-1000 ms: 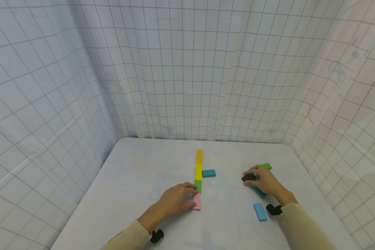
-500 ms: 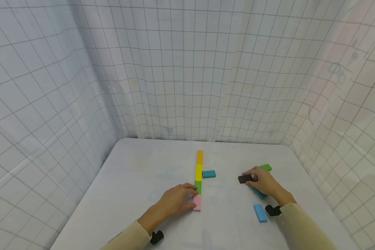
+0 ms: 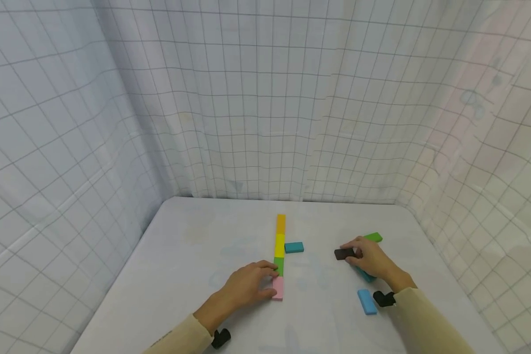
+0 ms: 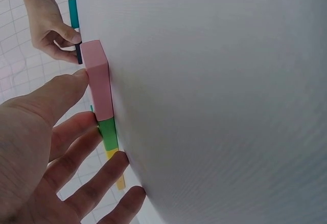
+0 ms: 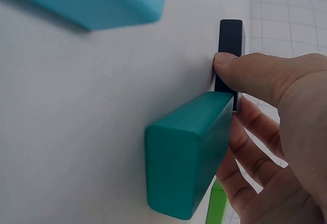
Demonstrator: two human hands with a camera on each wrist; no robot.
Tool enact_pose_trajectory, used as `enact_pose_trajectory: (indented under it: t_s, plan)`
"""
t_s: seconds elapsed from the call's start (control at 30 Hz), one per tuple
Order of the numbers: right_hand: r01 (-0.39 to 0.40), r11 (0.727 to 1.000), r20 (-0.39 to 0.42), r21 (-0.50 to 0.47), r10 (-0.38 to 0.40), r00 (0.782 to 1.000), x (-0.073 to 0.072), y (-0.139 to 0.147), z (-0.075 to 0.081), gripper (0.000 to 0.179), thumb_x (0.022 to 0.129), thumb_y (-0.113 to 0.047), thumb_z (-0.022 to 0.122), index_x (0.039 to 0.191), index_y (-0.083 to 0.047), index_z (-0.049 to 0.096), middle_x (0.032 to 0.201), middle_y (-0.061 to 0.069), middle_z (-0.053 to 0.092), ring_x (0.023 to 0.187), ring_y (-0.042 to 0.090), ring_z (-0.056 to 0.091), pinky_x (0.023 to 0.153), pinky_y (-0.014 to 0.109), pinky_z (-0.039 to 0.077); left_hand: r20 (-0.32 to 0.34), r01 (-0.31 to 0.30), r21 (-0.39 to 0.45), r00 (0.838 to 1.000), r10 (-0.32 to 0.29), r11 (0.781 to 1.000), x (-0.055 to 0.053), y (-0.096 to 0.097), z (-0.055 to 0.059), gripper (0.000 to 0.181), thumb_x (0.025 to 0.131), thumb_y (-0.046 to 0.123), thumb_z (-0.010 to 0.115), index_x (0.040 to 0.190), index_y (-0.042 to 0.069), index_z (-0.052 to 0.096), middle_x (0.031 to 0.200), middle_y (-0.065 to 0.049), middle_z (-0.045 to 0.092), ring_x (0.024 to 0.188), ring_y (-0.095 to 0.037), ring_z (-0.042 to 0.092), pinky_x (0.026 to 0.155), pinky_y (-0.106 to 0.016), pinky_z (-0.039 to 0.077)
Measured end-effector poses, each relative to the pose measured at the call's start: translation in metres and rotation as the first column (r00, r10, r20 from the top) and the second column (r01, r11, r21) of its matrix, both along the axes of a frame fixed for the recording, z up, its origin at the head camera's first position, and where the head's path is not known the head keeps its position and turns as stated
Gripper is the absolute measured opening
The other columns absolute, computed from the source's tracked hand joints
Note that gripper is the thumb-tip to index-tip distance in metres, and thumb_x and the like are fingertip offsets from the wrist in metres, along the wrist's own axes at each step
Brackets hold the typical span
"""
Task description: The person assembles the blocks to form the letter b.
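A straight row of blocks runs away from me in the head view: pink (image 3: pixel 278 292), green (image 3: pixel 280 263), yellow (image 3: pixel 280 245) and orange (image 3: pixel 281 224). My left hand (image 3: pixel 246 284) lies along the row's near end, thumb tip at the pink block and fingertips by the green one, fingers loosely spread. To the right, my right hand (image 3: pixel 376 257) pinches a black block (image 3: pixel 342 254) between thumb and fingers, close over the table. Partly under that hand is a teal block (image 5: pixel 173 168), large in the right wrist view.
A second teal block (image 3: pixel 294 247) touches the right side of the yellow block. A light blue block (image 3: pixel 367 302) lies near the right wrist, and another green block (image 3: pixel 373 237) sits behind the right hand. Gridded white curtains (image 3: pixel 265 123) enclose the white table (image 3: pixel 194 231).
Since the first frame, the black block has come a little left in my right hand's pinch, so more of it shows. My left hand stays at the row.
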State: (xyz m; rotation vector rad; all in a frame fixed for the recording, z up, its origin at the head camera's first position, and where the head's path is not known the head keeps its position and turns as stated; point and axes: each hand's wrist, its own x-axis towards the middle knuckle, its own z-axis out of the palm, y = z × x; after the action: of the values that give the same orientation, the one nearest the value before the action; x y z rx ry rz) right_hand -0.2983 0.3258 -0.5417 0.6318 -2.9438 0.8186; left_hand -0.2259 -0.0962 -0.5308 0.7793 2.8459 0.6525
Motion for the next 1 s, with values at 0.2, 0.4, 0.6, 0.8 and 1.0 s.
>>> enact_pose_trajectory:
  t_s: [0.2, 0.4, 0.6, 0.8, 1.0]
  plan:
    - [0.006, 1.0, 0.005, 0.014, -0.007, 1.0, 0.001, -0.004, 0.0, 0.036, 0.103, -0.012, 0.089, 0.138, -0.009, 0.084, 0.11, 0.004, 0.071, 0.083, 0.005, 0.05, 0.07, 0.024, 0.046, 0.013, -0.007, 0.004, 1.0, 0.007, 1.0, 0.001, 0.0, -0.001, 0.048, 0.101, 0.041, 0.094, 0.142, 0.017, 0.085, 0.157, 0.003, 0.076, 0.145, -0.027, 0.073, 0.12, -0.055, 0.064]
    - [0.01, 1.0, 0.006, 0.014, -0.01, 1.0, 0.003, -0.008, 0.002, 0.036, 0.103, -0.013, 0.089, 0.138, -0.009, 0.084, 0.111, 0.004, 0.071, 0.084, 0.007, 0.051, 0.071, 0.024, 0.046, 0.011, -0.01, 0.007, 1.0, 0.01, 1.0, 0.0, 0.0, -0.002, 0.049, 0.102, 0.041, 0.093, 0.143, 0.017, 0.084, 0.158, 0.003, 0.076, 0.146, -0.027, 0.073, 0.121, -0.055, 0.063]
    - [0.017, 1.0, 0.013, 0.013, -0.018, 1.0, 0.003, -0.009, 0.002, 0.036, 0.104, -0.014, 0.089, 0.139, -0.009, 0.084, 0.11, 0.003, 0.071, 0.085, 0.008, 0.052, 0.071, 0.025, 0.047, 0.016, -0.013, 0.016, 1.0, 0.013, 1.0, 0.001, 0.0, 0.0, 0.049, 0.101, 0.041, 0.093, 0.143, 0.017, 0.084, 0.158, 0.004, 0.076, 0.146, -0.027, 0.073, 0.122, -0.054, 0.062]
    - [0.026, 1.0, 0.015, 0.013, -0.026, 1.0, 0.002, -0.013, 0.002, 0.035, 0.105, -0.016, 0.089, 0.139, -0.009, 0.083, 0.111, 0.003, 0.073, 0.085, 0.009, 0.052, 0.072, 0.025, 0.047, -0.007, 0.001, 0.005, 1.0, -0.001, 1.0, 0.002, -0.001, 0.0, 0.048, 0.101, 0.039, 0.093, 0.142, 0.016, 0.084, 0.157, 0.003, 0.076, 0.145, -0.026, 0.074, 0.121, -0.053, 0.063]
    - [0.05, 0.999, 0.026, 0.004, -0.05, 0.998, 0.003, -0.02, 0.001, 0.036, 0.104, -0.018, 0.09, 0.138, -0.008, 0.083, 0.111, 0.005, 0.073, 0.088, 0.012, 0.054, 0.074, 0.026, 0.047, -0.031, 0.017, 0.007, 0.999, -0.016, 1.0, 0.002, -0.001, 0.0, 0.046, 0.102, 0.037, 0.094, 0.141, 0.015, 0.085, 0.156, 0.003, 0.077, 0.143, -0.026, 0.075, 0.119, -0.053, 0.064]
